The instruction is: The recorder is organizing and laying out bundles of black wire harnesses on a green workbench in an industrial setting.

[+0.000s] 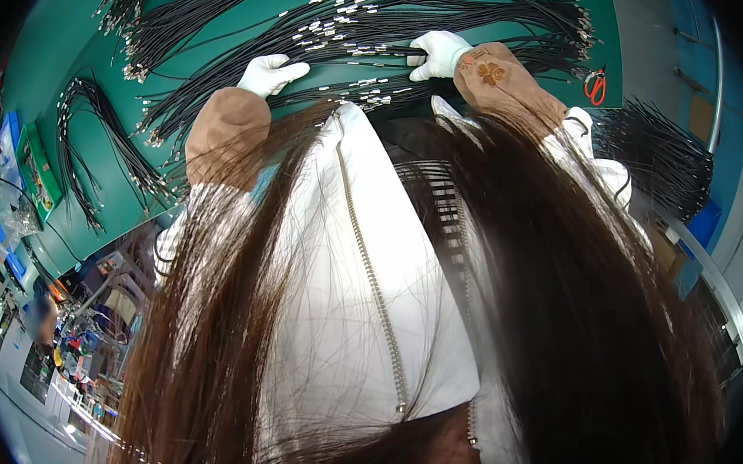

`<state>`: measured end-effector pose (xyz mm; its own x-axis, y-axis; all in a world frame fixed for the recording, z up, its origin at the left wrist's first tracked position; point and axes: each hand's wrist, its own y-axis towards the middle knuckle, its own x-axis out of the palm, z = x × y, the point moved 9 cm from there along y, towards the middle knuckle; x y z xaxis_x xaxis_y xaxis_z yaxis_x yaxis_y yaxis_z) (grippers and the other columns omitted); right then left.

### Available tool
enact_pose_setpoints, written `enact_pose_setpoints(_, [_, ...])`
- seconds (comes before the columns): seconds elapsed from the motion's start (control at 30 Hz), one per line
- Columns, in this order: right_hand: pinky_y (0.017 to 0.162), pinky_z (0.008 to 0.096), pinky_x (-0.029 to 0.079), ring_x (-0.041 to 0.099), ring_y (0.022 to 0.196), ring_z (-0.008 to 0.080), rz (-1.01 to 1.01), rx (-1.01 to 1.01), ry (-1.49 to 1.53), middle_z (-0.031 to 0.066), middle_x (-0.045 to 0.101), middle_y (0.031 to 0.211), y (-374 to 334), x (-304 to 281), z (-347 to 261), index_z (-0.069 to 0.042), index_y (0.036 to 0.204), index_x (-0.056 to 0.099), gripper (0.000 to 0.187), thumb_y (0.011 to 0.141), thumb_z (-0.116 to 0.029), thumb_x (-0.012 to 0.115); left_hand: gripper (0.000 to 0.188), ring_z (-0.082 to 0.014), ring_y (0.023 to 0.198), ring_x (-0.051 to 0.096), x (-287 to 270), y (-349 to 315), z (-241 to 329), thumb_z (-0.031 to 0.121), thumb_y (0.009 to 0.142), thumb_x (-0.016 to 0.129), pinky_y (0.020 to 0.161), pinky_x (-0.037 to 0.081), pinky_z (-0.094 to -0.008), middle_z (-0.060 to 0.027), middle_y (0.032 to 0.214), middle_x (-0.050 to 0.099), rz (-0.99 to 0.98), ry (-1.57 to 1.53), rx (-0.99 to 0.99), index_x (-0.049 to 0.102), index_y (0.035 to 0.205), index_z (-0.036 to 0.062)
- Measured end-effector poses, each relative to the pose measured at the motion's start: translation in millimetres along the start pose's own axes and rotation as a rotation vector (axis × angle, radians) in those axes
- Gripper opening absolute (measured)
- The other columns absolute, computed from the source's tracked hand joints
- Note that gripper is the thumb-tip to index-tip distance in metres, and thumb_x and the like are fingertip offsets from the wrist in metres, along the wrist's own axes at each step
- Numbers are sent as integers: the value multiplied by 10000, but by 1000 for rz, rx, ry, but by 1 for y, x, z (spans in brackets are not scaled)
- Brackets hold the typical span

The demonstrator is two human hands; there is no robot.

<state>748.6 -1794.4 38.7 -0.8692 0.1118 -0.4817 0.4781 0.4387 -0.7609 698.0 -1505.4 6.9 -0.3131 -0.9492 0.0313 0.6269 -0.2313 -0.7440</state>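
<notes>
Both my hands wear white gloves, with brown sleeve covers over the forearms. My left hand (pixel 270 76) rests beside the bundles of black cables, its thumb stretched toward the right and apart from the bent fingers. No cable shows in the gap between them. Farther right, my right hand (pixel 440 56) has its thumb and fingers closed around a few black cables (pixel 385 64) from the middle bundle. White and silvery connectors (pixel 340 24) sit along this bundle's middle. A nearer cable bundle (pixel 369 92) runs below my hands, partly hidden by hair and the white jacket.
The green table (pixel 47 84) bears another bundle at the far side and a bent cable bunch (pixel 108 141) at left. Red-handled cutters (pixel 594 85) lie near the right edge. More cables (pixel 656 158) hang at right. A green tray (pixel 38 166) stands far left.
</notes>
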Motion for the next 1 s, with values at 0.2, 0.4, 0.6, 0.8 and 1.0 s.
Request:
enact_pose_setpoints(0.2, [838, 367, 529, 683, 995, 263, 153, -18, -85, 59, 732, 1043, 12, 7, 11, -93, 1215, 661, 519, 765, -298, 818, 329, -25, 446, 308, -1, -1, 5, 295, 788, 852, 434, 194, -227, 81, 545, 460, 45, 31, 31, 598, 651, 136])
enact_pose_setpoints(0.4, [973, 397, 478, 623, 1141, 306, 180, -31, -70, 142, 672, 1206, 10, -14, 8, -72, 1285, 610, 556, 831, -364, 745, 266, -50, 522, 442, -9, 6, 4, 284, 778, 861, 503, 346, -232, 52, 633, 566, 119, 85, 135, 700, 771, 72])
enact_pose_setpoints(0.6, [890, 349, 498, 678, 954, 247, 60, -152, 120, 121, 724, 998, 13, -15, 4, -3, 1253, 600, 506, 880, -330, 700, 248, -93, 660, 573, -3, -6, 2, 200, 736, 875, 652, 468, -244, 18, 733, 655, 158, 143, 58, 707, 809, 32])
enact_pose_setpoints(0.8, [827, 343, 504, 677, 839, 213, 159, -147, 206, 79, 727, 865, 11, -25, 13, -4, 1200, 629, 420, 908, -302, 681, 230, -97, 681, 575, 15, -8, 15, 201, 703, 864, 668, 478, -274, -1, 732, 649, 111, 722, 53, 685, 783, 80])
enact_pose_setpoints(1.0, [1013, 403, 469, 594, 1203, 312, 121, 10, -42, 143, 632, 1293, 5, -23, 1, -86, 1342, 578, 696, 748, -350, 826, 286, -152, 671, 599, 3, 5, -11, 278, 779, 809, 680, 480, -309, -49, 756, 683, 188, 510, 33, 700, 909, 48])
